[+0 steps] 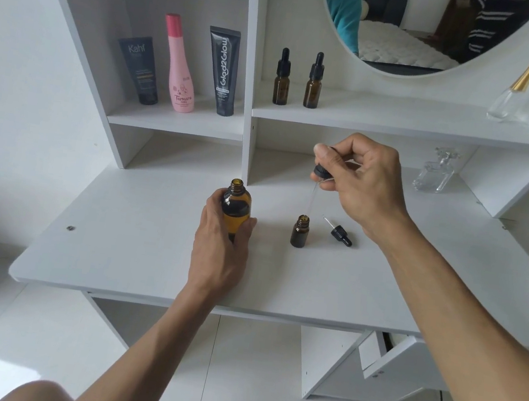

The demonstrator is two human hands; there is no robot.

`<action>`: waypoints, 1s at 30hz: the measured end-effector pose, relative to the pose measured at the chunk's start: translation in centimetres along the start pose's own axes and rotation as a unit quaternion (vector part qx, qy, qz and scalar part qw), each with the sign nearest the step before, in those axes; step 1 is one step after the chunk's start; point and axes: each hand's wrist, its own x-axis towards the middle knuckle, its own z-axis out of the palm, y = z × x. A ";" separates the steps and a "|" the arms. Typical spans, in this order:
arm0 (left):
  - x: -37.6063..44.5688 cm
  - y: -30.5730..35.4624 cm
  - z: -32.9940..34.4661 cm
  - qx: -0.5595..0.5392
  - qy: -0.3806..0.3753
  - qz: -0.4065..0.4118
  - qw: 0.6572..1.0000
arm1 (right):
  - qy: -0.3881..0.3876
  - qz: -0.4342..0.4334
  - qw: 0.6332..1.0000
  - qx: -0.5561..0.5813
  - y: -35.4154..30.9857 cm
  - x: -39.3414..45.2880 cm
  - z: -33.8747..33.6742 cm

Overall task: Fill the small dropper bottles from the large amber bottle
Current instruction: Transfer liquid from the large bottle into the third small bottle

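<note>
The large amber bottle (pixel 236 206) stands uncapped on the white desk (pixel 133 250), and my left hand (pixel 219 248) grips its lower body. My right hand (pixel 361 180) pinches a black-capped dropper (pixel 321 171) by its bulb, its glass tube pointing down into the mouth of a small open amber bottle (pixel 300 231). A second small dropper cap (pixel 340 233) lies on its side just right of that bottle. Two capped small dropper bottles (pixel 282 78) (pixel 314 82) stand on the shelf behind.
Three cosmetic containers stand in the left cubby: a dark tube (pixel 140 69), a pink bottle (pixel 178 66), a black tube (pixel 224 72). Clear glass perfume bottles (pixel 435 173) (pixel 512 92) sit at the right. A round mirror (pixel 416 28) hangs above.
</note>
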 end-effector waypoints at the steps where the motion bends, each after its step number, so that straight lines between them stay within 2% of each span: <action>1: 0.0 0.0 0.0 0.001 0.000 0.001 1.000 | -0.001 -0.003 1.000 -0.004 0.0 0.0 0.0; 30: -0.1 0.5 -0.2 0.011 0.000 -0.008 1.000 | -0.005 -0.028 0.999 -0.035 -0.4 0.2 0.2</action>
